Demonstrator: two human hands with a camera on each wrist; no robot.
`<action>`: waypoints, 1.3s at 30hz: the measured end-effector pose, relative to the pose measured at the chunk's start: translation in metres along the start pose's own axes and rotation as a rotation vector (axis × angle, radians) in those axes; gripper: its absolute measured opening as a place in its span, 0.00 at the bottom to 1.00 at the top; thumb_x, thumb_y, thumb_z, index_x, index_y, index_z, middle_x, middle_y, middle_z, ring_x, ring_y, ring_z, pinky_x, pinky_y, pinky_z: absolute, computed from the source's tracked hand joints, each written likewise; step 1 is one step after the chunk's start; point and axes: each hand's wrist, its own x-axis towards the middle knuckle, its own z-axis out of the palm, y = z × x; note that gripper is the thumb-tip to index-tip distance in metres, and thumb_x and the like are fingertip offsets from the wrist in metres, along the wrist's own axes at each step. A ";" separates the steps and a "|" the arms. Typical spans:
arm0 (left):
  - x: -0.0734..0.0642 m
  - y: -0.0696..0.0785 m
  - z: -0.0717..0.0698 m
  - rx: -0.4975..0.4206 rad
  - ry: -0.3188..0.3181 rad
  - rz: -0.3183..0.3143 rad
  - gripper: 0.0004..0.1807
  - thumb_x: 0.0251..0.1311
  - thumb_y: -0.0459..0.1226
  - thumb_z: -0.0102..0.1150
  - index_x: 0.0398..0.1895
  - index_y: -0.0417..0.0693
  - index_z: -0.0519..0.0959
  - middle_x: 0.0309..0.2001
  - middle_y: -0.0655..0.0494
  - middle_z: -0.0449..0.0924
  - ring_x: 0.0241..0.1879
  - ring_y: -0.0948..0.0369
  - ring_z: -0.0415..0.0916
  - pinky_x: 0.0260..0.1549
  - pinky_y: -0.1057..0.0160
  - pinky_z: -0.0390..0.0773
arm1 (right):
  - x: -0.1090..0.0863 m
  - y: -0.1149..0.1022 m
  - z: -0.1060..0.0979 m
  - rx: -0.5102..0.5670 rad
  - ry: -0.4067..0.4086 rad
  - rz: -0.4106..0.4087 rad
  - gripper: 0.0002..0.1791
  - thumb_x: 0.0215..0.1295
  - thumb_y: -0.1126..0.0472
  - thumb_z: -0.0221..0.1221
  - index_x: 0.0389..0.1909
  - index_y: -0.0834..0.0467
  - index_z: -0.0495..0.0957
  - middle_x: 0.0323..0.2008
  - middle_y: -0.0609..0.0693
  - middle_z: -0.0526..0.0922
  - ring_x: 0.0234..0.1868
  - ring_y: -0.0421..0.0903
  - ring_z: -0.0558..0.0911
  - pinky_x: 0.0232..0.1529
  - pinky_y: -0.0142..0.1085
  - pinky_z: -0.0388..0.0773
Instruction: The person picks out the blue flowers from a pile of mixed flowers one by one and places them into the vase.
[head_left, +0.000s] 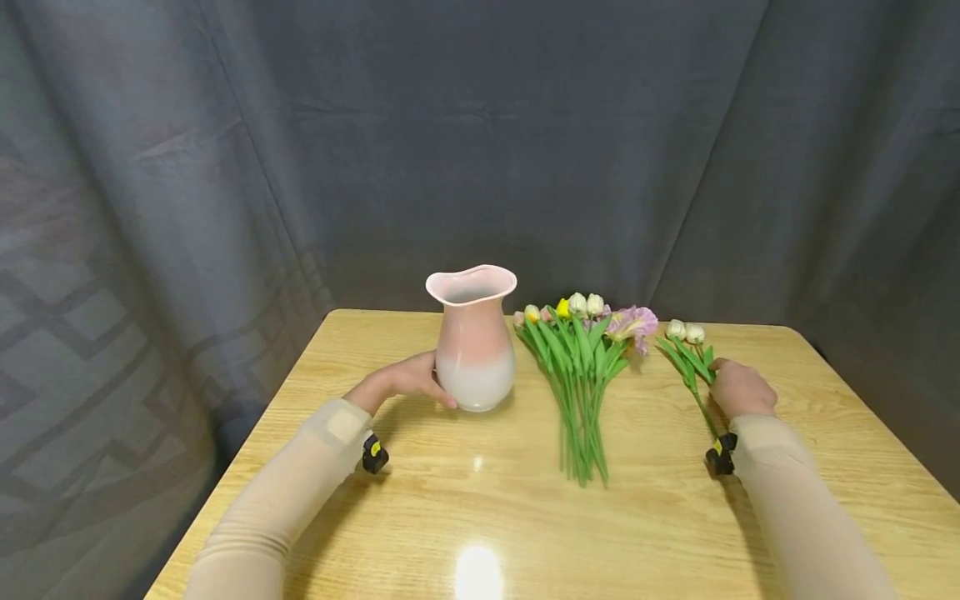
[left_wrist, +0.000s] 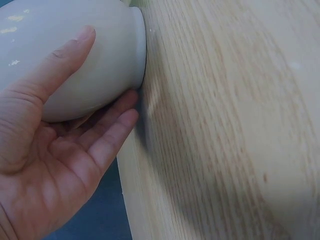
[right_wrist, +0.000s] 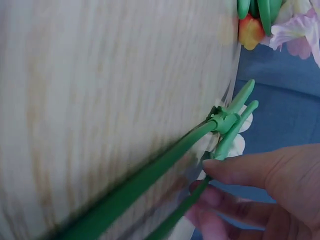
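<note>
A pink-to-white vase [head_left: 476, 354] with a wavy rim stands upright on the table. My left hand [head_left: 412, 377] holds its lower left side. In the left wrist view the thumb lies across the white vase body [left_wrist: 95, 75], with the fingers on the other side near the base. At the right, my right hand [head_left: 742, 390] is at two white tulips [head_left: 686, 332] lying on the table. The right wrist view shows thumb and fingers pinching one green tulip stem [right_wrist: 187, 202]; a second stem [right_wrist: 145, 182] runs beside it, outside the fingers. The white blooms are partly hidden there.
Between vase and right hand lies a bunch of flowers [head_left: 581, 375], with white, yellow and pink blooms and a large purple flower [head_left: 632, 323]; its stems point toward me. The wooden table [head_left: 390, 517] ends at a grey curtain [head_left: 487, 150] behind and at both sides.
</note>
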 end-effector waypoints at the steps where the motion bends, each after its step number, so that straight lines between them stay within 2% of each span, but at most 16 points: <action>1: 0.000 0.000 0.000 0.001 -0.001 0.000 0.44 0.47 0.30 0.73 0.68 0.47 0.60 0.63 0.49 0.69 0.57 0.55 0.70 0.53 0.58 0.74 | 0.001 0.000 -0.001 -0.006 -0.009 0.005 0.26 0.64 0.69 0.40 0.65 0.66 0.63 0.51 0.79 0.72 0.35 0.66 0.80 0.24 0.49 0.73; 5: 0.000 0.002 -0.001 0.000 0.001 0.001 0.44 0.47 0.30 0.72 0.68 0.47 0.60 0.63 0.49 0.68 0.57 0.55 0.70 0.52 0.58 0.74 | 0.004 -0.005 -0.007 -0.039 -0.019 0.022 0.22 0.66 0.66 0.42 0.59 0.67 0.67 0.48 0.79 0.73 0.39 0.69 0.79 0.28 0.52 0.73; 8: -0.001 0.002 0.000 0.000 0.000 0.002 0.44 0.48 0.30 0.72 0.69 0.48 0.59 0.63 0.49 0.68 0.58 0.55 0.69 0.53 0.57 0.74 | 0.003 -0.017 -0.012 -0.053 0.029 -0.006 0.21 0.67 0.63 0.45 0.57 0.69 0.66 0.45 0.79 0.73 0.38 0.71 0.78 0.27 0.54 0.73; 11: -0.002 0.001 0.000 0.006 -0.002 -0.004 0.44 0.49 0.30 0.72 0.69 0.48 0.59 0.64 0.49 0.68 0.58 0.55 0.69 0.53 0.57 0.73 | -0.002 -0.039 -0.017 -0.050 0.124 -0.065 0.23 0.68 0.60 0.47 0.60 0.69 0.65 0.46 0.78 0.73 0.41 0.75 0.77 0.24 0.55 0.74; 13: -0.001 0.001 0.000 0.004 -0.003 -0.005 0.44 0.49 0.30 0.72 0.69 0.48 0.60 0.63 0.49 0.68 0.58 0.54 0.69 0.53 0.57 0.73 | -0.006 -0.057 -0.018 -0.028 0.209 -0.126 0.22 0.68 0.59 0.49 0.59 0.67 0.67 0.47 0.76 0.74 0.40 0.73 0.78 0.22 0.55 0.74; 16: -0.001 0.000 -0.001 0.005 0.000 -0.005 0.44 0.48 0.31 0.72 0.68 0.48 0.60 0.63 0.49 0.68 0.57 0.55 0.69 0.52 0.57 0.74 | -0.013 -0.087 -0.018 0.001 0.331 -0.219 0.21 0.68 0.58 0.52 0.57 0.66 0.70 0.46 0.72 0.76 0.38 0.69 0.80 0.22 0.55 0.74; 18: 0.000 0.001 -0.001 0.006 0.002 -0.007 0.44 0.48 0.31 0.73 0.68 0.48 0.61 0.63 0.49 0.69 0.56 0.55 0.69 0.52 0.58 0.74 | -0.015 -0.105 -0.016 0.034 0.371 -0.273 0.19 0.68 0.59 0.52 0.54 0.66 0.73 0.44 0.70 0.78 0.32 0.64 0.81 0.20 0.51 0.74; 20: -0.001 0.001 -0.001 0.011 0.004 -0.006 0.44 0.48 0.32 0.73 0.68 0.48 0.60 0.63 0.49 0.68 0.57 0.55 0.69 0.52 0.58 0.74 | -0.016 -0.123 -0.012 0.062 0.371 -0.309 0.18 0.67 0.60 0.51 0.53 0.65 0.73 0.39 0.67 0.80 0.27 0.60 0.80 0.18 0.48 0.73; 23: -0.001 0.001 0.000 0.015 0.003 -0.002 0.44 0.47 0.31 0.73 0.68 0.48 0.60 0.63 0.49 0.68 0.57 0.55 0.69 0.52 0.58 0.74 | -0.015 -0.143 0.001 0.096 0.321 -0.335 0.14 0.68 0.60 0.52 0.50 0.64 0.74 0.36 0.65 0.83 0.23 0.54 0.78 0.16 0.45 0.70; 27: -0.001 0.001 0.000 0.011 0.000 0.007 0.45 0.47 0.31 0.73 0.69 0.48 0.60 0.63 0.49 0.68 0.58 0.54 0.69 0.53 0.57 0.74 | -0.009 -0.160 0.021 0.076 0.245 -0.345 0.16 0.68 0.58 0.57 0.47 0.66 0.71 0.33 0.66 0.83 0.29 0.60 0.82 0.26 0.52 0.75; 31: -0.002 0.001 0.000 0.007 0.000 0.004 0.44 0.48 0.31 0.73 0.68 0.48 0.60 0.63 0.49 0.68 0.56 0.54 0.70 0.51 0.58 0.74 | -0.002 -0.167 0.039 0.056 0.162 -0.335 0.29 0.67 0.56 0.59 0.57 0.74 0.63 0.31 0.68 0.82 0.31 0.63 0.83 0.31 0.54 0.78; 34: -0.002 0.001 0.000 0.007 -0.004 -0.004 0.43 0.48 0.31 0.73 0.68 0.47 0.60 0.62 0.48 0.69 0.55 0.54 0.70 0.50 0.58 0.75 | 0.001 -0.167 0.046 0.096 0.119 -0.313 0.38 0.67 0.55 0.59 0.65 0.77 0.53 0.34 0.71 0.82 0.33 0.64 0.83 0.31 0.52 0.79; 36: -0.001 0.000 0.001 0.005 -0.006 -0.006 0.43 0.48 0.31 0.72 0.68 0.47 0.60 0.62 0.48 0.69 0.56 0.54 0.70 0.50 0.58 0.75 | 0.003 -0.167 0.047 0.147 0.094 -0.300 0.37 0.67 0.56 0.58 0.63 0.76 0.53 0.36 0.72 0.81 0.35 0.64 0.83 0.33 0.51 0.78; 39: -0.001 0.001 0.001 0.005 -0.002 -0.007 0.43 0.48 0.31 0.72 0.68 0.48 0.60 0.62 0.49 0.69 0.56 0.54 0.70 0.51 0.57 0.74 | 0.003 -0.167 0.047 0.265 0.054 -0.270 0.27 0.66 0.58 0.59 0.55 0.73 0.60 0.33 0.66 0.80 0.32 0.58 0.83 0.34 0.47 0.78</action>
